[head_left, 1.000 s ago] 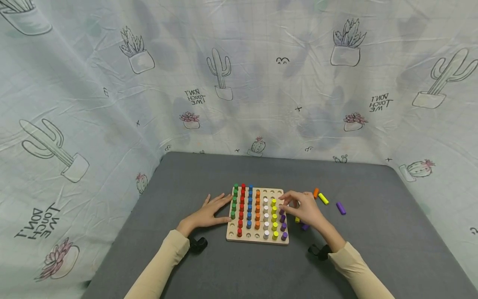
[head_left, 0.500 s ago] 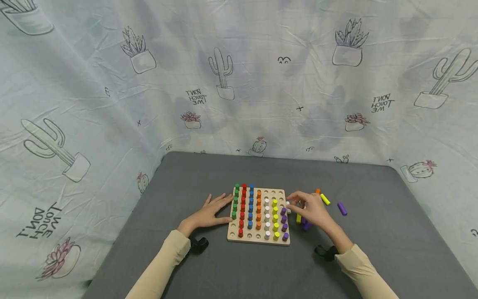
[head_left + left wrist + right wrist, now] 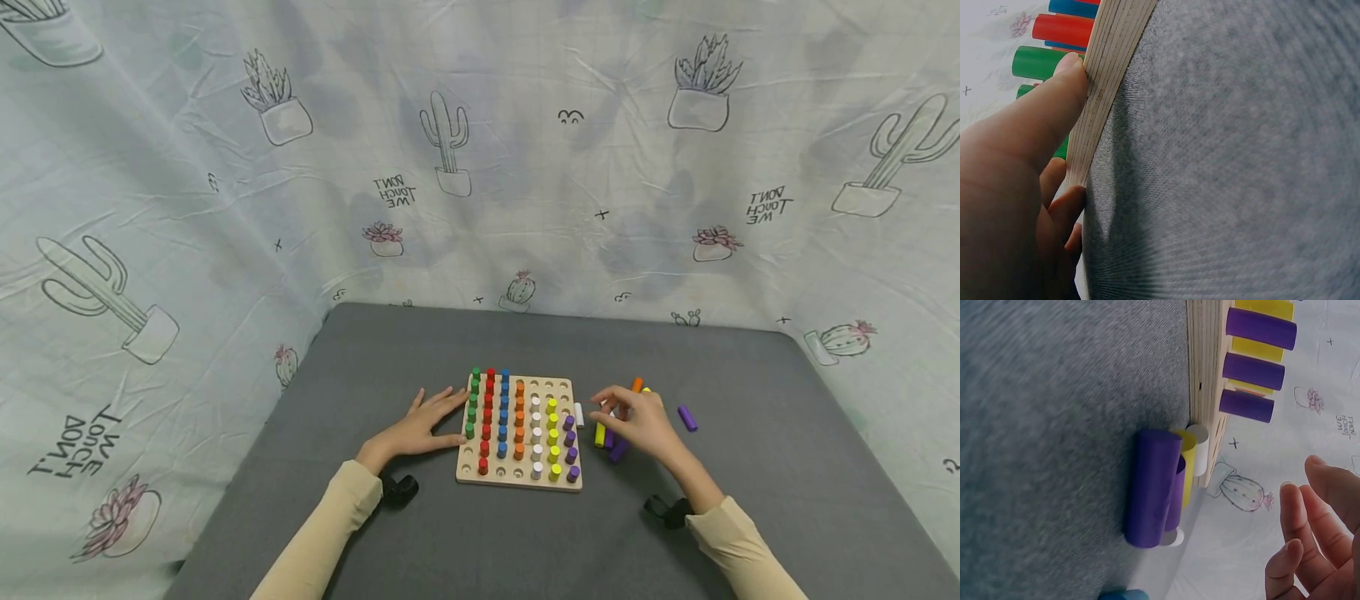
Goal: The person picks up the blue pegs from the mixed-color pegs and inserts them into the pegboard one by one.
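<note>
A wooden pegboard (image 3: 501,482) lies on the table with upright pegs in colour columns. My left hand (image 3: 422,427) is spread flat at its left edge; the thumb and fingertips touch the rim beside the green pegs (image 3: 1034,61). To the right of the board, my right hand (image 3: 636,419) hovers with nothing in it, thumb and index finger apart. A white peg (image 3: 579,415) lies against the board's right edge, just left of those fingertips. Below the hand are a loose yellow peg (image 3: 600,435) and loose purple pegs (image 3: 1152,487), partly hidden in the head view.
Behind the right hand lie an orange peg (image 3: 637,385) and a yellow peg that the hand mostly covers. A purple peg (image 3: 687,418) rests farther right. Grey cloth covers the table (image 3: 525,550), and a cactus-print curtain (image 3: 510,225) hangs behind it.
My right hand has drawn back to the right from the board's edge. The white peg by the board has come into full view. My left hand stays in place.
</note>
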Demonstrator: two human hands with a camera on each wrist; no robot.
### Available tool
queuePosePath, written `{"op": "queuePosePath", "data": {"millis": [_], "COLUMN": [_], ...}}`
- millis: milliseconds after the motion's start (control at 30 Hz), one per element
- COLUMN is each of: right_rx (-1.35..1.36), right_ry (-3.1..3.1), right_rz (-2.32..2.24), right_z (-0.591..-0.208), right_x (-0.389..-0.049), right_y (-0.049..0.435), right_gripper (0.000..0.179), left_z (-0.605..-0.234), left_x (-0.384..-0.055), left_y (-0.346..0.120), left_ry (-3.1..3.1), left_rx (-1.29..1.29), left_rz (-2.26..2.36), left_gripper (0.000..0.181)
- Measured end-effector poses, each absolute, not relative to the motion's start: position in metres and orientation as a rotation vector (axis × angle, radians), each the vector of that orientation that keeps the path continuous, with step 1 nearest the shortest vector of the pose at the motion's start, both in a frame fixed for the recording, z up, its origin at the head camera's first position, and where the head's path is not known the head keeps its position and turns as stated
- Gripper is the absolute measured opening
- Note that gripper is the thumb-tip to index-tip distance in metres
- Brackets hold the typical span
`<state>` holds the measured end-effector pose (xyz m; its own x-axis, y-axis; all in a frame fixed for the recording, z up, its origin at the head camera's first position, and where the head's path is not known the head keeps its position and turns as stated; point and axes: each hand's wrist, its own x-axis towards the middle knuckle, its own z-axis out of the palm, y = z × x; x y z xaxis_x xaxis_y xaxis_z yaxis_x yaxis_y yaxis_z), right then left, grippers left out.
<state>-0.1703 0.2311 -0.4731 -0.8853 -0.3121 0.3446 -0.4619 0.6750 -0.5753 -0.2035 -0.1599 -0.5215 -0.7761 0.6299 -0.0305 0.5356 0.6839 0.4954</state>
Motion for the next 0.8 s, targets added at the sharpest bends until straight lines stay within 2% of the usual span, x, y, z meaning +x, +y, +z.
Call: {"op": "queuePosePath", "data": {"millis": [233,800], "right_rx": [0.648,0.495], "right_ry": [-2.619,-2.703], "right_rz": [0.997,0.800], "right_z": [-0.477,-0.483], "right_x": [-0.171,-0.162], "right_y": [0.240,0.268], "right_gripper": [0.020,0.026], "left_z": [-0.519,-0.521], "left_x": [-0.204,-0.204], "left_y": [-0.159,-0.160], "left_ry": [2.697,2.695], "left_rx": [0.967,0.970], "left_rz": [0.704,0.706], "left_gripper": [0.077,0.078]}}
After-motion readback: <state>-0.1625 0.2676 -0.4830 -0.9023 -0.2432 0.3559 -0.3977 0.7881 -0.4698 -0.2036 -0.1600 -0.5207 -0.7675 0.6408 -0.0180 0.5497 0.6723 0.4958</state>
